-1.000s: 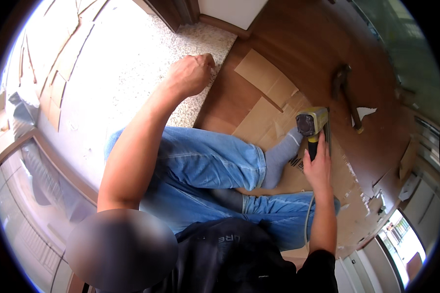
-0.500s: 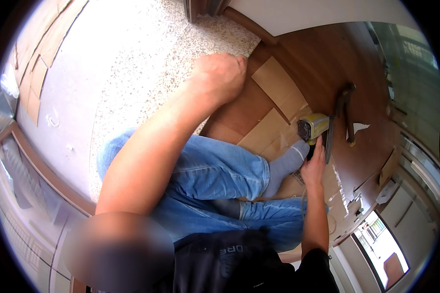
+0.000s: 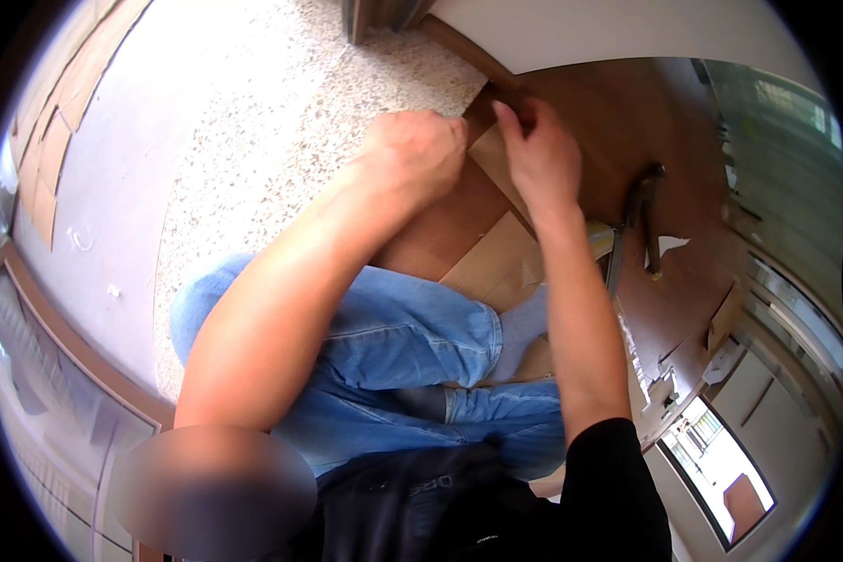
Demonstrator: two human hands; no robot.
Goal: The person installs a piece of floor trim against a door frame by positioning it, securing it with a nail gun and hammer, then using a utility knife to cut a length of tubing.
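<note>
My left hand [image 3: 412, 150] is closed at the edge of the speckled stone step [image 3: 262, 122]; whatever is in its fingers is hidden. Just right of it, my right hand [image 3: 543, 155], slightly blurred, has its thumb apart and fingers loosely curved, with nothing visible in them. Both are over the brown wood floor [image 3: 450, 215] and cardboard sheets [image 3: 478, 262]. The yellow-and-black power tool [image 3: 613, 262] is mostly hidden behind my right forearm. A hammer [image 3: 648, 225] lies farther right, beside a white scrap [image 3: 674, 243].
My jeans-clad legs [image 3: 393, 328] are folded below the hands. A door frame [image 3: 393, 17] and white panel [image 3: 609, 33] stand ahead, glass [image 3: 777, 150] at the right, more cardboard [image 3: 61, 122] at the far left, and a wood-trimmed panel [image 3: 66, 365] at the lower left.
My right hand has let go of the power tool and moved up and left beside my left hand. My left hand has shifted slightly right since a second ago. The view has turned somewhat.
</note>
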